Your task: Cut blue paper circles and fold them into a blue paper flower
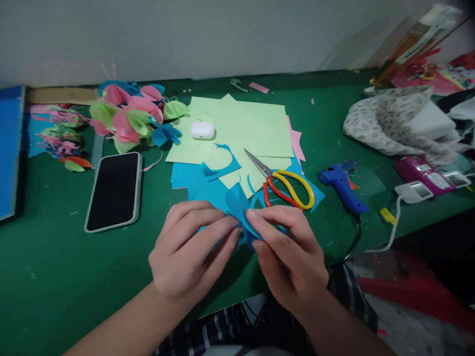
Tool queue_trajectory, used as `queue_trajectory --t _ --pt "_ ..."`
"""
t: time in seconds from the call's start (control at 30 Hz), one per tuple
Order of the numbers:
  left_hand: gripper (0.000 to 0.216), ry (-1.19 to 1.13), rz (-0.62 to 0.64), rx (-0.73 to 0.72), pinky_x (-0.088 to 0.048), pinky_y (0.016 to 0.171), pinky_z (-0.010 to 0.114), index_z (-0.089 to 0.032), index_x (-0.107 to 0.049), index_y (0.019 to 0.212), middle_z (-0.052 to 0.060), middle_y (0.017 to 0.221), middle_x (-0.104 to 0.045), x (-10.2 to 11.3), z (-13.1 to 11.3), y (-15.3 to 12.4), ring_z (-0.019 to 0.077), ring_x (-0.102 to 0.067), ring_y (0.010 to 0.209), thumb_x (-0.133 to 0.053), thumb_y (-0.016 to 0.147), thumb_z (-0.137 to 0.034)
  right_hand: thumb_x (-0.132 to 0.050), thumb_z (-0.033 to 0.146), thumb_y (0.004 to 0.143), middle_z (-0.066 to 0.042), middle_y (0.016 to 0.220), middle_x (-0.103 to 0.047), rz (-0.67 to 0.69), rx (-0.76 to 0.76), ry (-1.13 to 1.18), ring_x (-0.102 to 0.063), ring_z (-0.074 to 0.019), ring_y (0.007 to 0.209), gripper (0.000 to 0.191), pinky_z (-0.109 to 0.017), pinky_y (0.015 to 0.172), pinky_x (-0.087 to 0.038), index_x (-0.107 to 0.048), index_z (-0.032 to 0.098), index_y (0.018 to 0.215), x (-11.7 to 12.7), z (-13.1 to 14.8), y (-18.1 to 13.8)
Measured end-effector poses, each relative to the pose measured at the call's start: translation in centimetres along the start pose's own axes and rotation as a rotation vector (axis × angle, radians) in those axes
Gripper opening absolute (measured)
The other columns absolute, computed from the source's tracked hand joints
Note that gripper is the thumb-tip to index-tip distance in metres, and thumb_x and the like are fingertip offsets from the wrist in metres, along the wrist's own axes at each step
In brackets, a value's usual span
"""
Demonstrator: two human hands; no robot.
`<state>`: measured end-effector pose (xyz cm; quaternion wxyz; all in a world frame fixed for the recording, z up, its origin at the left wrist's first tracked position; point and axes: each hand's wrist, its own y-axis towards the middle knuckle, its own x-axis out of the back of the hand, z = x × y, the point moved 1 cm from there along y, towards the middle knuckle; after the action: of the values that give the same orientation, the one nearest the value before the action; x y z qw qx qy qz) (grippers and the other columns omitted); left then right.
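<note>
Between my two hands is a blue paper piece (pixel 237 200), curled and folded, with one rounded flap standing up. My left hand (pixel 195 242) pinches its left side, the fingers pressed together. My right hand (pixel 287 247) grips the right side with thumb and fingertips. The fingers hide the lower part of the piece. Just beyond my right hand lie scissors (pixel 272 178) with red and yellow handles, blades a little apart. Cut blue paper scraps (pixel 226 165) and light green sheets (pixel 245 128) are spread in front of my hands.
A phone (pixel 115 190) lies at left, near pink, green and blue paper flowers (pixel 133 116). A white earphone case (pixel 202 130) rests on the green sheets. To the right are a blue glue gun (pixel 343 185) with its cord, a white plug (pixel 413 192) and a patterned cloth (pixel 386 121).
</note>
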<state>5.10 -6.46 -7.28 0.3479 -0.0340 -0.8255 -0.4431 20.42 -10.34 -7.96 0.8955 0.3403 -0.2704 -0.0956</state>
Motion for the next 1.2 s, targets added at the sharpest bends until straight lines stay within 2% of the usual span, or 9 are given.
queue_trajectory --t 0.33,0.47,0.57,0.67,0.73,0.83,0.9,1.0,1.2 --pt "0.02 -0.023 -0.008 0.035 -0.051 0.068 0.034 -0.023 -0.06 0.086 0.001 0.077 -0.064 -0.2 0.1 0.0 0.0178 -0.06 0.074 -0.065 0.075 -0.007 -0.055 0.01 0.085 -0.012 0.101 -0.061 0.011 0.026 -0.068 -0.062 -0.0188 0.093 0.027 -0.036 0.085 -0.052 -0.066 0.011 0.109 0.0 0.0 0.1" --pt "0.019 -0.125 0.001 0.179 -0.05 0.067 0.029 -0.022 -0.061 0.087 0.0 0.079 -0.064 -0.5 0.5 -0.4 0.0136 -0.058 0.071 -0.063 0.077 -0.005 -0.054 0.028 0.089 -0.013 0.105 -0.059 0.013 0.043 -0.016 -0.06 -0.0207 0.096 0.029 -0.038 0.084 -0.052 -0.065 0.012 0.111 0.1 -0.1 0.0" --pt "0.021 -0.241 -0.019 0.318 -0.049 0.063 0.025 -0.022 -0.062 0.083 -0.002 0.079 -0.064 -0.8 1.0 -0.6 0.0125 -0.06 0.072 -0.061 0.076 -0.003 -0.048 0.038 0.092 -0.012 0.11 -0.059 -0.096 -0.052 0.132 -0.059 -0.0223 0.096 0.038 -0.04 0.078 -0.054 -0.063 0.016 0.118 0.3 -0.4 -0.3" --pt "0.027 -0.369 -0.051 0.341 -0.05 0.064 0.024 -0.023 -0.064 0.083 -0.003 0.08 -0.066 -1.1 1.2 -0.4 0.0123 -0.061 0.074 -0.06 0.075 0.001 -0.049 0.029 0.092 -0.008 0.105 -0.064 -0.21 -0.189 0.273 -0.061 -0.0189 0.087 0.028 -0.036 0.07 -0.056 -0.066 0.021 0.112 0.1 -0.9 -0.5" --pt "0.028 -0.448 -0.031 0.341 -0.051 0.062 0.023 -0.024 -0.064 0.083 -0.003 0.08 -0.067 -1.2 1.3 -0.2 0.0123 -0.062 0.074 -0.059 0.074 0.002 -0.053 0.023 0.089 -0.005 0.097 -0.067 -0.208 -0.321 0.38 -0.063 -0.0162 0.081 0.022 -0.03 0.065 -0.056 -0.069 0.023 0.105 -0.2 -1.4 -0.3" --pt "0.027 -0.521 0.011 0.359 -0.053 0.061 0.023 -0.024 -0.065 0.081 -0.001 0.083 -0.067 -1.3 1.3 0.0 0.0131 -0.063 0.077 -0.059 0.075 0.002 -0.062 0.024 0.083 -0.001 0.081 -0.066 -0.177 -0.508 0.645 -0.063 -0.0121 0.07 0.018 -0.022 0.056 -0.056 -0.068 0.024 0.1 -0.7 -2.1 -0.1" --pt "0.027 -0.531 0.036 0.361 -0.054 0.064 0.023 -0.023 -0.066 0.081 0.0 0.086 -0.066 -1.4 1.2 0.0 0.0134 -0.064 0.079 -0.059 0.075 0.002 -0.067 0.025 0.078 0.001 0.076 -0.064 -0.163 -0.554 0.775 -0.063 -0.0109 0.067 0.024 -0.02 0.054 -0.055 -0.066 0.024 0.102 -0.9 -2.4 0.0" --pt "0.028 -0.509 0.066 0.339 -0.055 0.066 0.024 -0.023 -0.066 0.08 0.001 0.088 -0.066 -1.3 1.1 0.0 0.0147 -0.064 0.081 -0.058 0.075 0.003 -0.074 0.024 0.072 0.001 0.076 -0.064 -0.144 -0.59 0.799 -0.063 -0.0117 0.069 0.032 -0.019 0.052 -0.054 -0.066 0.025 0.103 -1.1 -2.5 0.0" --pt "0.03 -0.412 0.087 0.257 -0.053 0.063 0.023 -0.024 -0.066 0.085 0.001 0.093 -0.064 -1.0 1.0 0.0 0.0134 -0.063 0.079 -0.058 0.075 0.003 -0.076 0.022 0.07 0.001 0.075 -0.067 -0.122 -0.621 0.813 -0.064 -0.0117 0.066 0.023 -0.02 0.052 -0.055 -0.07 0.025 0.092 -1.1 -2.3 0.0"
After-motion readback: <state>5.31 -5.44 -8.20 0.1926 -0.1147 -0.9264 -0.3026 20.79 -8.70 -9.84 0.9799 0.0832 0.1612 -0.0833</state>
